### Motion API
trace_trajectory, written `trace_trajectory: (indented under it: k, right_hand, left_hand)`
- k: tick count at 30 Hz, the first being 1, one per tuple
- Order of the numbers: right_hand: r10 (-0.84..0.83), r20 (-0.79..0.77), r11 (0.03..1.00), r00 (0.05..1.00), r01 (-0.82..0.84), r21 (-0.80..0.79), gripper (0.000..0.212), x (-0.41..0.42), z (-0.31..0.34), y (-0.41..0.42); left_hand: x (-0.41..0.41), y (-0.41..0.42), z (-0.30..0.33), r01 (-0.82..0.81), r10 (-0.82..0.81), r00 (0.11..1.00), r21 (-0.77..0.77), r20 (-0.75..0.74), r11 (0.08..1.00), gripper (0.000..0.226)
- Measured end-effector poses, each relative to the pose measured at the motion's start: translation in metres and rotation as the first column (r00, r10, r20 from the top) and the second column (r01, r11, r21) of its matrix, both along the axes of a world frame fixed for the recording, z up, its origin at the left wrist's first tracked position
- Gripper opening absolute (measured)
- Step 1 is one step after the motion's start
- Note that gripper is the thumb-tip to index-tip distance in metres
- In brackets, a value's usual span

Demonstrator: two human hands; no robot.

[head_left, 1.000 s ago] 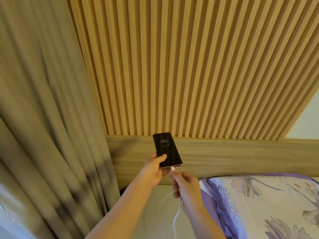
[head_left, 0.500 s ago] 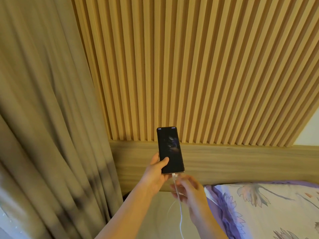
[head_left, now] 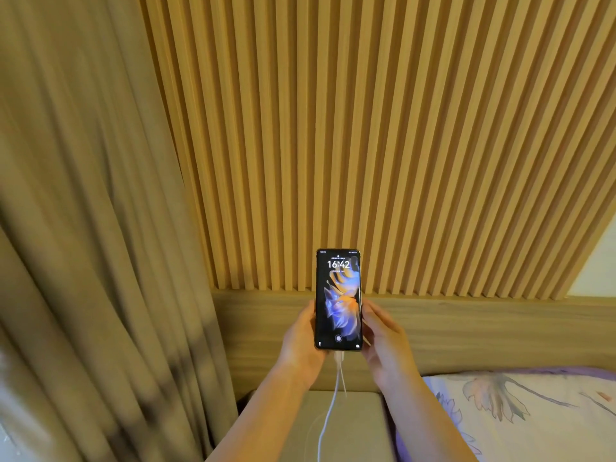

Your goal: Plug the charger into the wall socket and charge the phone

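Note:
A black phone [head_left: 338, 300] stands upright in front of me, screen lit with a clock and a blue-orange wallpaper. My left hand [head_left: 301, 345] grips its left edge and back. My right hand [head_left: 383, 341] rests against its right edge, fingers along the side. A white charging cable [head_left: 328, 418] is plugged into the phone's bottom and hangs down between my forearms to the lower frame edge. No wall socket or charger block is in view.
A slatted wooden wall panel [head_left: 383, 145] rises behind the phone, with a plain wooden headboard band [head_left: 466, 331] below it. Beige curtains [head_left: 83, 228] hang at the left. A floral purple-edged pillow [head_left: 520, 415] lies at the lower right, beside a beige cushioned surface [head_left: 353, 425].
The phone's screen has lit up and the phone now stands straight. My right hand has left the cable plug and moved up to the phone's right edge.

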State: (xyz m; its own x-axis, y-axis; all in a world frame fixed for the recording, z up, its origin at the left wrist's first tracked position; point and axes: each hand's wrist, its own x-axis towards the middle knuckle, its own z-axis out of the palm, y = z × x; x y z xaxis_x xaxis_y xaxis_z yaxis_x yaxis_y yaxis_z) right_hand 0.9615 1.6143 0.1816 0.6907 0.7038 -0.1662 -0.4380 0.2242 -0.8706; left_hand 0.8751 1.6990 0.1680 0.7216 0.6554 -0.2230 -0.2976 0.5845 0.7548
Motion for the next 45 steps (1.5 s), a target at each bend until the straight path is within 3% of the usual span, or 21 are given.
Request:
trace_trajectory:
  k: [8, 19, 45]
  right_hand:
    - [-0.007, -0.033, 0.999, 0.999, 0.009, 0.042, 0.016, 0.003, 0.008, -0.002]
    - [0.003, -0.024, 0.998, 1.000, -0.001, 0.064, 0.022, 0.005, 0.021, -0.009]
    - [-0.017, 0.011, 0.999, 1.000, 0.016, 0.047, 0.017, 0.023, 0.040, 0.003]
  left_hand:
    - [-0.002, 0.000, 0.014, 0.026, -0.025, 0.998, -0.031, 0.058, 0.999, 0.038]
    - [-0.008, -0.006, 0.023, 0.078, -0.083, 0.981, 0.038, 0.177, 0.996, 0.033]
    - [0.010, 0.013, 0.030, 0.073, -0.088, 0.984, 0.099, 0.157, 0.992, 0.031]
